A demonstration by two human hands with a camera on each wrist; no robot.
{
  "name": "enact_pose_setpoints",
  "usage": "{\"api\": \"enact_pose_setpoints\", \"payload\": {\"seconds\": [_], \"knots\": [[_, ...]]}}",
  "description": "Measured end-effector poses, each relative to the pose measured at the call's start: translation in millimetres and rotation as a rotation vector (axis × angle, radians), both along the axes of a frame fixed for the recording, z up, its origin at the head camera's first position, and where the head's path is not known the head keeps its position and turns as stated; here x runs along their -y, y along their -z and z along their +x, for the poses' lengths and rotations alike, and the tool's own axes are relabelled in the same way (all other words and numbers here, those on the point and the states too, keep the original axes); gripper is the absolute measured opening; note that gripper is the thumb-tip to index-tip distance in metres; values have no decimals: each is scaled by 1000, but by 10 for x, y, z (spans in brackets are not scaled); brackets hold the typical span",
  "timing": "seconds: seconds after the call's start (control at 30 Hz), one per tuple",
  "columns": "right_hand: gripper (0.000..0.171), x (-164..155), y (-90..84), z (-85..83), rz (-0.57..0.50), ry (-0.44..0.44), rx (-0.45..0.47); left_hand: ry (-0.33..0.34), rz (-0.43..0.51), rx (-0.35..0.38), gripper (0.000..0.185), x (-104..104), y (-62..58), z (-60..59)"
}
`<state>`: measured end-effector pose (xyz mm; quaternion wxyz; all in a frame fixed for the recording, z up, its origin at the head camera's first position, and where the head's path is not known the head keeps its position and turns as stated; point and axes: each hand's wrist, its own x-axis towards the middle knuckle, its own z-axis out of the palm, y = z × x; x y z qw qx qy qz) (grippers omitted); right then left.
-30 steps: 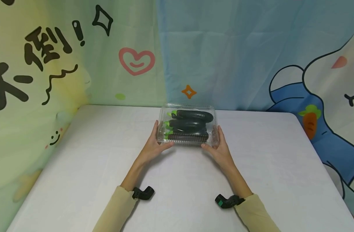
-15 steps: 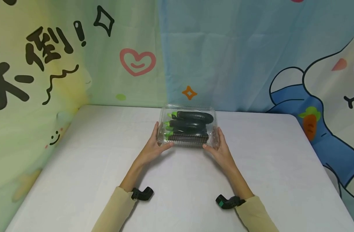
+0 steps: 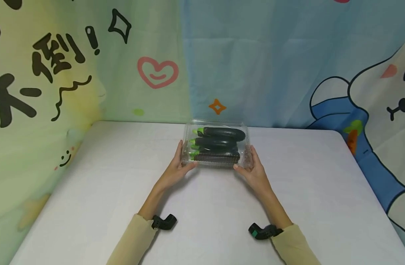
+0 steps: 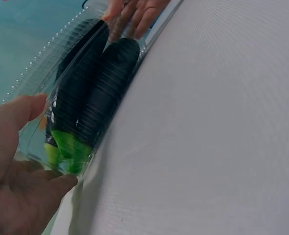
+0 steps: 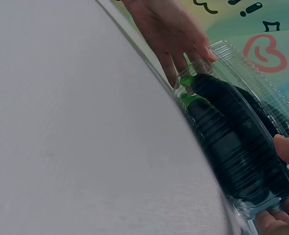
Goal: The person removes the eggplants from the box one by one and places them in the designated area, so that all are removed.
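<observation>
A clear plastic clamshell box (image 3: pixel 186 127) lies at the back of the table, holding several dark eggplants (image 3: pixel 219 142) with green stems pointing left. My left hand (image 3: pixel 176 169) grips the box's left end, thumb near its front corner. At the opposite end my right hand (image 3: pixel 254 175) holds it the same way, thumb at the front edge. The left wrist view shows the left hand (image 4: pixel 17 156) with thumb above and fingers below the stem end. In the right wrist view, the right thumb (image 5: pixel 288 149) presses the lid's side while its fingers reach under the box.
A white cloth covers the table (image 3: pixel 209 213), whose back edge runs just behind the box. Behind and to the left hangs a printed curtain (image 3: pixel 255 62) with cartoon figures. Each wrist wears a small black camera (image 3: pixel 165 222).
The head view has shifted slightly. Both hands keep their hold on the box, which stays in the same place on the table.
</observation>
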<state>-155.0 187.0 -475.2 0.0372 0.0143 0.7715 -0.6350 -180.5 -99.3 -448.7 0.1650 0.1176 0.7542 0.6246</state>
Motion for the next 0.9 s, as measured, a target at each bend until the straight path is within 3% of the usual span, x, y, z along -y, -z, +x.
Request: {"api": "enact_pose_setpoints", "payload": {"seconds": [0.43, 0.8, 0.9], "knots": [[92, 13, 57, -30, -108, 17, -21, -24, -1, 16, 95, -44, 24, 2], [88, -16, 55, -28, -42, -8, -54, -30, -14, 26, 88, -57, -1, 32], [88, -32, 54, -32, -31, -3, -54, -25, -7, 22, 87, -50, 94, -3]]}}
